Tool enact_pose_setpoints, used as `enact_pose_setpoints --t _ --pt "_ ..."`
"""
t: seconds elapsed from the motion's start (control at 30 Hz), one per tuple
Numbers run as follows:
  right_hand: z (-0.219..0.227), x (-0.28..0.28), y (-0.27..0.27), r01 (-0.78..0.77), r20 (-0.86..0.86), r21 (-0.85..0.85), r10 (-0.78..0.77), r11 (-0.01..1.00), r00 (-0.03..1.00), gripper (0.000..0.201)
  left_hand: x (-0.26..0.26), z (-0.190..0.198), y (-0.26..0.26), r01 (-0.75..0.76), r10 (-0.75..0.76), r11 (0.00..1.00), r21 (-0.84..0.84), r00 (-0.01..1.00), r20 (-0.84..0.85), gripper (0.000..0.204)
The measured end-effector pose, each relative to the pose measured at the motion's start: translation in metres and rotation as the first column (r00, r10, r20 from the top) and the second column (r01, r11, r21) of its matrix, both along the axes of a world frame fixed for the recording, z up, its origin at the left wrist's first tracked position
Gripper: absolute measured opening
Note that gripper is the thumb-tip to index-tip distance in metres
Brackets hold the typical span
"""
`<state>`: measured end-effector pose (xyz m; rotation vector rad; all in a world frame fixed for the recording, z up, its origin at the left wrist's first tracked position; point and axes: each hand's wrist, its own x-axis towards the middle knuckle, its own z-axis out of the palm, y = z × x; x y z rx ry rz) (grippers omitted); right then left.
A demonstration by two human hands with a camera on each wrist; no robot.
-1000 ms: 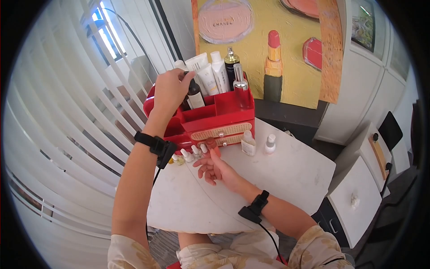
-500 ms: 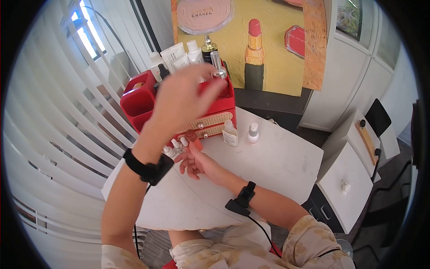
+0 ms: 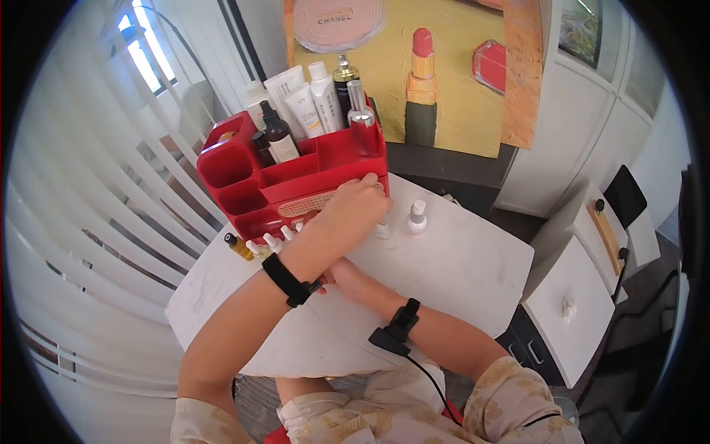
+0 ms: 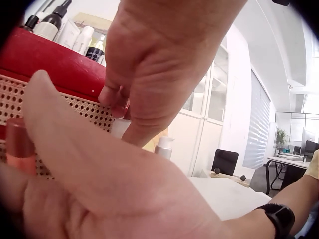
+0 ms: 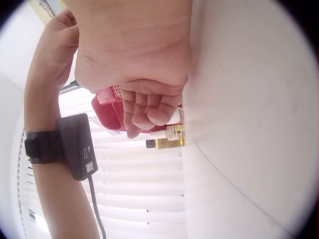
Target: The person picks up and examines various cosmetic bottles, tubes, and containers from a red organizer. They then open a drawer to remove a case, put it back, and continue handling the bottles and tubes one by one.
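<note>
My left hand (image 3: 347,214) reaches across the front of the red organizer (image 3: 288,177). Its curled fingers grip the top of a small clear bottle (image 3: 382,228), whose white cap (image 4: 119,128) shows beside the thumb in the left wrist view. Below the left wrist, my right hand (image 5: 144,84) lies with loosely curled fingers and holds nothing visible; in the head view the left arm hides most of it. A coral bottle with a red-brown cap (image 4: 19,139) stands close by the right thumb. A dark dropper bottle (image 3: 279,133) stands in the organizer.
Several small white-capped bottles (image 3: 270,242) and a yellow bottle (image 3: 238,246) line the organizer's front on the white table (image 3: 473,274). A white pump bottle (image 3: 417,218) stands at right. Tubes (image 3: 305,107) fill the organizer's back. Blinds (image 3: 111,222) hang left.
My left hand has let go of the dark dropper bottle in the organizer and come down to the right, to the small clear bottle. My right hand stays in about the same place.
</note>
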<state>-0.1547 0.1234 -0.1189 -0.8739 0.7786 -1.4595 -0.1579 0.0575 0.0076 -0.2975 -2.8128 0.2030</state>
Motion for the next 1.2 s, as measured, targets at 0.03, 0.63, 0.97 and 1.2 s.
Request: enact_pose_setpoints --t 0.03,0.63,0.97,1.2 --pt "-0.004 -0.001 -0.001 -0.016 0.004 -0.002 0.016 1.000 1.000 0.050 0.000 -0.001 0.000 -0.003 0.004 1.000 -0.024 1.000 0.010 0.014" --pt "0.021 -0.007 0.005 -0.079 0.167 -0.069 0.090 0.994 0.982 0.085 0.113 0.027 -0.042 0.215 0.470 -0.137 0.967 0.874 -0.127 0.036" --pt "0.018 0.000 0.003 -0.012 -0.077 -0.076 0.006 0.997 0.997 0.065 0.134 -0.036 -0.068 0.126 0.533 -0.089 0.988 0.844 -0.060 0.030" --pt "0.024 0.010 0.005 0.081 -0.206 0.017 -0.076 0.997 0.976 0.047 0.137 -0.042 -0.064 0.112 0.534 -0.065 0.992 0.844 -0.060 0.031"
